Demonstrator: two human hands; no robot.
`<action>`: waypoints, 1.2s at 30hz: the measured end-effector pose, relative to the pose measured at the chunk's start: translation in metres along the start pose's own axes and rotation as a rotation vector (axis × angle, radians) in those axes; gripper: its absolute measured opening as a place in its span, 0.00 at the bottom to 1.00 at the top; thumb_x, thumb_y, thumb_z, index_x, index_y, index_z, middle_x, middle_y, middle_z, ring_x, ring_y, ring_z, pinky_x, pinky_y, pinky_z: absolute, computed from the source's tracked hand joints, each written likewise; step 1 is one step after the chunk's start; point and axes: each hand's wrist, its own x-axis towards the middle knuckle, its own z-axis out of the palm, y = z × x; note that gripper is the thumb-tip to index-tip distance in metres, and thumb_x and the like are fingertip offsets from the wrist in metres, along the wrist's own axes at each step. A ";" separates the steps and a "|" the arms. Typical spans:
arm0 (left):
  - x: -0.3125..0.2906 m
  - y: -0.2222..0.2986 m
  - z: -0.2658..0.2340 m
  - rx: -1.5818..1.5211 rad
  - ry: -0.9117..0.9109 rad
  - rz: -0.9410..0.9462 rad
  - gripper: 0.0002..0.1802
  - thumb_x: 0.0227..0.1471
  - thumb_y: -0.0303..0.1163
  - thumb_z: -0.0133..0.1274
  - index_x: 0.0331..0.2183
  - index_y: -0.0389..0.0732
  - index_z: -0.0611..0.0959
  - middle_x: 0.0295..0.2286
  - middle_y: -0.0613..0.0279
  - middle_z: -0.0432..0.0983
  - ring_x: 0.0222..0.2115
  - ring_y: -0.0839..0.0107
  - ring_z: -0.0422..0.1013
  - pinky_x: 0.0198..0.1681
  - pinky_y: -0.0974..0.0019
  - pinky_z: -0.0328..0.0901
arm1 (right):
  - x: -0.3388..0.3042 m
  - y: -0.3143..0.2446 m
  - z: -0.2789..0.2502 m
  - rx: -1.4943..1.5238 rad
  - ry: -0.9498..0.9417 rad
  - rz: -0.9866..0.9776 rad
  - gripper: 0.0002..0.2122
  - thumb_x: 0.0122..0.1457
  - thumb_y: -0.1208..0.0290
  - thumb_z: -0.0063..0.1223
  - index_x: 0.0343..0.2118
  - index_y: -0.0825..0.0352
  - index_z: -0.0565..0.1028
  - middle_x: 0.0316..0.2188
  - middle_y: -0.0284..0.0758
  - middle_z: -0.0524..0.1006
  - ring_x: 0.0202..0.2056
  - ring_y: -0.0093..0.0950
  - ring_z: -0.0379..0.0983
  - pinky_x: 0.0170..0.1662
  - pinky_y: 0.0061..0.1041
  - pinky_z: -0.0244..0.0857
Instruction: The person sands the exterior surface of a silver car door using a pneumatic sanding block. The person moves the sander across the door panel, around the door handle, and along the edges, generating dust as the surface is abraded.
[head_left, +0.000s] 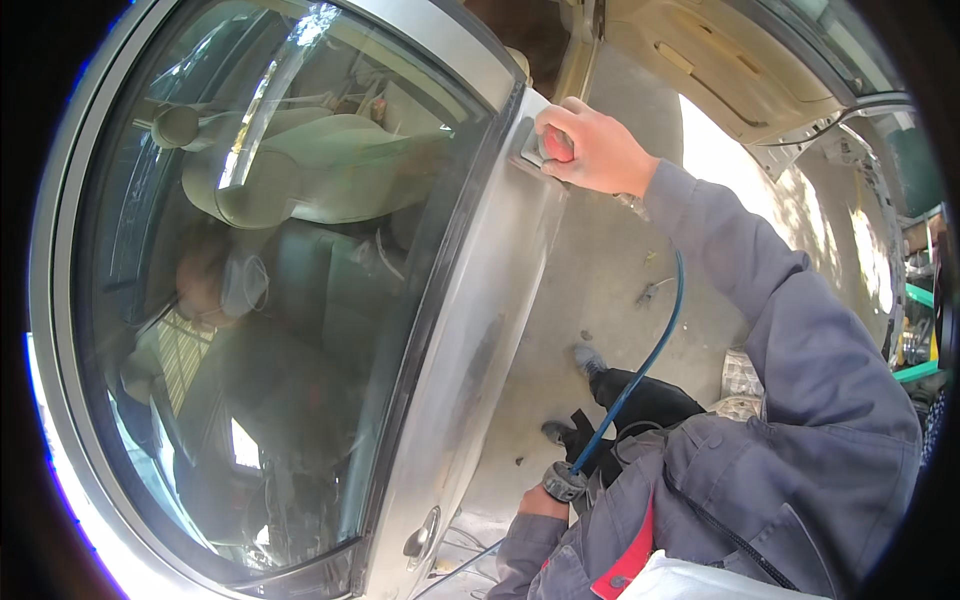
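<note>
Along the edge of a silver car door [490, 290], below the window frame, my right hand [605, 150] is closed round a sanding block. The block [530, 150] looks flat and grey with a red grip, and its face lies against the door panel. Low in front of my body is my left hand [543, 502], its fingers out of sight. Beside it sits a dark round fitting [565, 482] where a blue hose [640, 375] ends. Whether my left hand grips that fitting is hidden.
The large door window [280, 280] shows seats and reflections. A door handle [422, 538] sits low on the panel. An opened beige-lined door [720, 70] stands at the far right. My shoes [590, 358] rest on the concrete floor [620, 270], near the hose.
</note>
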 end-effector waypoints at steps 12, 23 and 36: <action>0.018 -0.033 0.003 0.123 -0.036 0.143 0.25 0.57 0.53 0.60 0.43 0.41 0.90 0.39 0.35 0.84 0.46 0.35 0.80 0.49 0.39 0.75 | 0.031 -0.047 -0.018 -0.154 -0.269 0.050 0.13 0.52 0.68 0.65 0.37 0.58 0.71 0.31 0.31 0.76 0.39 0.38 0.76 0.39 0.41 0.70; 0.006 -0.039 0.007 0.052 -0.100 0.244 0.26 0.60 0.55 0.57 0.46 0.44 0.89 0.42 0.37 0.84 0.48 0.36 0.79 0.50 0.40 0.74 | -0.002 -0.105 0.007 -0.198 -0.342 0.069 0.18 0.54 0.68 0.69 0.44 0.56 0.71 0.35 0.31 0.73 0.40 0.38 0.75 0.40 0.43 0.68; -0.027 -0.129 0.026 0.135 0.054 0.263 0.16 0.58 0.44 0.58 0.39 0.43 0.90 0.36 0.40 0.86 0.43 0.38 0.81 0.47 0.41 0.75 | -0.094 -0.230 0.061 -0.108 -0.272 -0.021 0.13 0.53 0.67 0.68 0.35 0.55 0.72 0.33 0.36 0.73 0.33 0.42 0.78 0.34 0.44 0.70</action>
